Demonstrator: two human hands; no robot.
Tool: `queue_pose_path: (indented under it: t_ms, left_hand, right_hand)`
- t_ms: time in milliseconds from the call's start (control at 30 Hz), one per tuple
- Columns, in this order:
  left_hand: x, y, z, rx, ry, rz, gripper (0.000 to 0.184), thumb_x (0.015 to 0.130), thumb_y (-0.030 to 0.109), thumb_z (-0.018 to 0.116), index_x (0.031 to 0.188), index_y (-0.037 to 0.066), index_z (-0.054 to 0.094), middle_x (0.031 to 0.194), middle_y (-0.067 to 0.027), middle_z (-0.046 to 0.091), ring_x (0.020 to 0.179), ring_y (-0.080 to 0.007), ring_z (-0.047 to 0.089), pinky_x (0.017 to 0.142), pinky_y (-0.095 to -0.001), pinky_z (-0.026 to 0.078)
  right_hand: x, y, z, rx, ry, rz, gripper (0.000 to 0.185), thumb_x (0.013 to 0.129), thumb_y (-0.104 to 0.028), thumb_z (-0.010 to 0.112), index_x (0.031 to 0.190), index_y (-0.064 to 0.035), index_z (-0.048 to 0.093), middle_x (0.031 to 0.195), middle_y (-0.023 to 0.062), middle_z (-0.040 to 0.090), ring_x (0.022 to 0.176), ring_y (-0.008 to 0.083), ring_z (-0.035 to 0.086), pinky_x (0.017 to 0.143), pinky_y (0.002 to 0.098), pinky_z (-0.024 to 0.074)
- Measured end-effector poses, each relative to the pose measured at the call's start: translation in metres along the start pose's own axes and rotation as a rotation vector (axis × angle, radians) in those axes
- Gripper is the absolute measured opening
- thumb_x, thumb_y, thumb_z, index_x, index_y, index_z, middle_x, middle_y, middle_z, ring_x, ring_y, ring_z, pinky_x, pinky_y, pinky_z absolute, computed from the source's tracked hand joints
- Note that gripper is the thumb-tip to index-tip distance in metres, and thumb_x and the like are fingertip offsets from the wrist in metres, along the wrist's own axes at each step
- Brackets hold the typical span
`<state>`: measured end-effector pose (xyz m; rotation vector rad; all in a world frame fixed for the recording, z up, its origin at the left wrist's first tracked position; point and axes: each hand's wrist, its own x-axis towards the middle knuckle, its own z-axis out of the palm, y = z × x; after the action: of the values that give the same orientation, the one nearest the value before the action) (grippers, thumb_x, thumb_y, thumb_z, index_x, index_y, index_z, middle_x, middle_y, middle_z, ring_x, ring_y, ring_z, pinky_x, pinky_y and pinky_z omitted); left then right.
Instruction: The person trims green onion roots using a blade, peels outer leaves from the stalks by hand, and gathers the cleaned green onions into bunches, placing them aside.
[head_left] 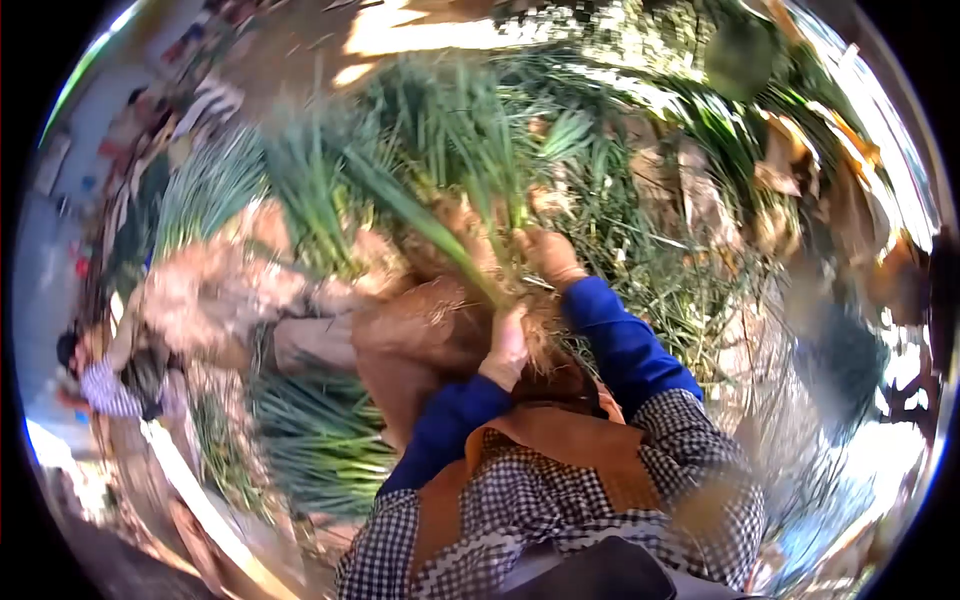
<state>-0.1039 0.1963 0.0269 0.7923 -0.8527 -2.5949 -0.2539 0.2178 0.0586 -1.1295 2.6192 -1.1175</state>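
My left hand (pixel 506 346) is closed around the base of a green onion (pixel 430 222), whose long leaves slant up to the left. Pale, stringy roots (pixel 543 335) hang beside that hand, over my lap. A little farther out, my right hand (pixel 550 257) has its fingers curled in at the lower ends of more upright green onion stalks (pixel 518 195). Blur hides exactly how many stalks each hand grips. Both hands are bare below blue sleeves, and they are close together without touching.
Bunches of green onions (pixel 212 185) lie in a row ahead, with another pile (pixel 325 435) at my left. Loose leaf trimmings (pixel 655 290) cover the ground to the right. Another person (pixel 115 385) sits at far left. Brown leafy bundles (pixel 785 160) lie at upper right.
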Motion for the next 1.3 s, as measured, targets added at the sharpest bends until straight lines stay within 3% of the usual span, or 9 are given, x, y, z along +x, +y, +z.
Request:
queue_pose_path:
  t_ms: [200,367,533,600,733,900,933,1000,1300]
  left_hand:
    - [0.034,-0.038,-0.035,-0.013,0.001,0.171,0.020,0.083,0.007,0.052,0.103,0.003,0.053,0.086,-0.0050,0.059,0.081,-0.0165,0.058,0.069,-0.0311,0.050]
    - [0.007,-0.012,-0.005,0.031,0.075,0.164,0.023,0.083,0.011,0.057,0.104,0.002,0.054,0.091,-0.0037,0.058,0.084,-0.0148,0.055,0.074,-0.0284,0.047]
    - [0.014,-0.009,-0.017,-0.139,0.055,0.093,0.024,0.084,0.014,0.056,0.104,0.001,0.055,0.094,-0.0037,0.057,0.085,-0.0145,0.054,0.075,-0.0281,0.045]
    - [-0.002,0.013,-0.001,-0.355,-0.017,-0.011,0.022,0.084,0.013,0.055,0.103,0.002,0.056,0.098,-0.0062,0.058,0.086,-0.0175,0.056,0.077,-0.0303,0.046]
    - [0.013,0.005,-0.019,-0.239,-0.018,-0.023,0.026,0.087,0.017,0.051,0.106,0.001,0.053,0.092,-0.0113,0.062,0.083,-0.0221,0.061,0.074,-0.0341,0.052]
    - [0.019,-0.005,-0.024,-0.161,-0.091,0.012,0.025,0.087,0.012,0.049,0.108,-0.001,0.052,0.094,-0.0125,0.062,0.083,-0.0213,0.062,0.066,-0.0297,0.052]
    - [0.017,-0.002,-0.019,-0.199,-0.069,-0.004,0.028,0.086,0.010,0.050,0.112,-0.002,0.050,0.096,-0.0121,0.061,0.087,-0.0222,0.061,0.072,-0.0312,0.051]
    - [0.016,-0.001,-0.018,-0.322,-0.054,-0.064,0.029,0.086,0.010,0.051,0.112,-0.002,0.050,0.099,-0.0131,0.060,0.091,-0.0243,0.059,0.081,-0.0340,0.049]
    - [0.014,0.006,-0.019,-0.453,0.039,0.011,0.028,0.086,0.018,0.053,0.107,-0.002,0.054,0.096,-0.0140,0.061,0.085,-0.0250,0.060,0.077,-0.0375,0.050]
  right_hand:
    - [0.008,-0.011,-0.004,0.010,0.188,-0.057,0.030,0.082,-0.037,0.059,0.100,-0.0132,0.059,0.064,0.0115,0.059,0.062,0.0288,0.059,0.056,0.0362,0.0457]
    - [0.038,-0.037,-0.019,-0.223,-0.291,-0.168,0.051,0.080,-0.051,0.054,0.118,-0.0173,0.052,0.079,0.0139,0.061,0.074,0.0294,0.060,0.064,0.0379,0.0465]
    - [0.022,-0.015,-0.022,0.105,-0.737,-0.323,0.034,0.087,-0.026,0.047,0.109,-0.0026,0.058,0.100,0.0184,0.061,0.088,0.0300,0.058,0.077,0.0360,0.0484]
    - [-0.010,-0.046,-0.066,-0.079,-0.890,-0.248,0.043,0.089,-0.040,0.045,0.122,-0.0127,0.051,0.110,0.0171,0.058,0.091,0.0287,0.060,0.082,0.0340,0.0489]
    - [-0.056,-0.001,-0.132,0.202,-1.017,-0.222,0.035,0.089,-0.039,0.044,0.103,-0.0117,0.062,0.085,0.0140,0.064,0.071,0.0284,0.063,0.069,0.0373,0.0510]
    - [-0.058,0.064,-0.130,-0.967,-1.008,-0.010,0.027,0.087,-0.033,0.048,0.088,-0.0122,0.065,0.081,0.0039,0.065,0.072,0.0234,0.063,0.064,0.0341,0.0509]
    - [-0.048,0.055,-0.116,-0.573,-0.762,-0.243,0.030,0.087,-0.034,0.048,0.096,-0.0107,0.063,0.081,0.0054,0.065,0.077,0.0225,0.063,0.067,0.0347,0.0508]
    - [-0.020,0.040,-0.058,0.437,-0.568,0.361,0.041,0.088,-0.045,0.047,0.092,-0.0073,0.063,0.072,0.0122,0.061,0.066,0.0166,0.056,0.059,0.0294,0.0465]
    - [-0.041,0.026,0.046,0.990,-0.394,0.360,0.031,0.092,-0.028,0.046,0.102,-0.0013,0.058,0.070,0.0029,0.057,0.055,0.0149,0.050,0.055,0.0265,0.0431]
